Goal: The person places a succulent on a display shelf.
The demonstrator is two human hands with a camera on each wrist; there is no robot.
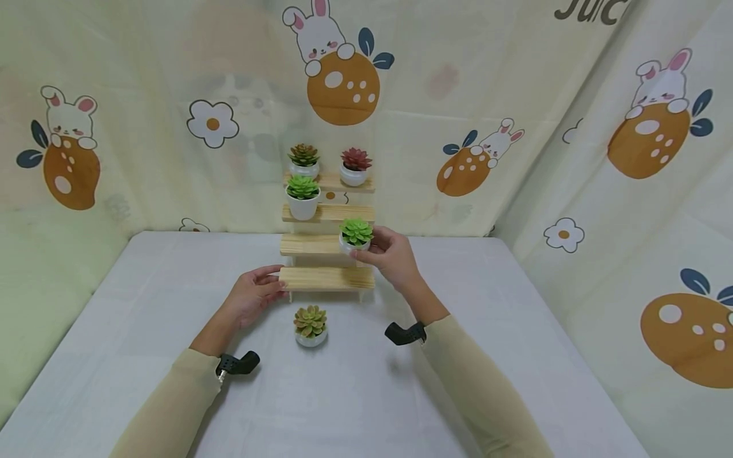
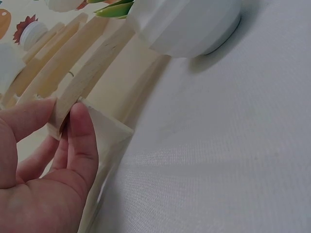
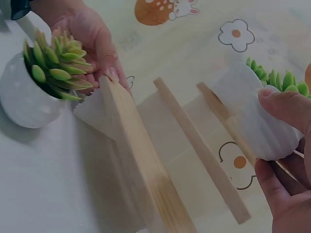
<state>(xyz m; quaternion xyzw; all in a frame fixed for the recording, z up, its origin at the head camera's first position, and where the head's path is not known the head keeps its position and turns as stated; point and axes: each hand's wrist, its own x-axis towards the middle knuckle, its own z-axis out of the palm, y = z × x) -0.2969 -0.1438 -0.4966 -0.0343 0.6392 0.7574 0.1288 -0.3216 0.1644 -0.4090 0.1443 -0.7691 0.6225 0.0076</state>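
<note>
A four-step wooden shelf (image 1: 326, 278) stands at the back of the white table (image 1: 515, 331). My left hand (image 1: 273, 284) pinches the left end of its bottom step (image 2: 85, 85), thumb on the near side. My right hand (image 1: 368, 245) grips a white pot with a bright green succulent (image 1: 356, 233) at the right end of the third step (image 1: 309, 243); the right wrist view shows my fingers (image 3: 286, 109) wrapped around the pot (image 3: 252, 114). Whether it rests on the step is unclear. A yellowish succulent pot (image 1: 310, 326) sits on the table between my forearms.
The top step carries a brownish succulent (image 1: 303, 159) and a red one (image 1: 355, 166). A green one in a taller pot (image 1: 302, 197) stands on the second step. Printed curtains (image 1: 572, 127) close in the table behind and on both sides.
</note>
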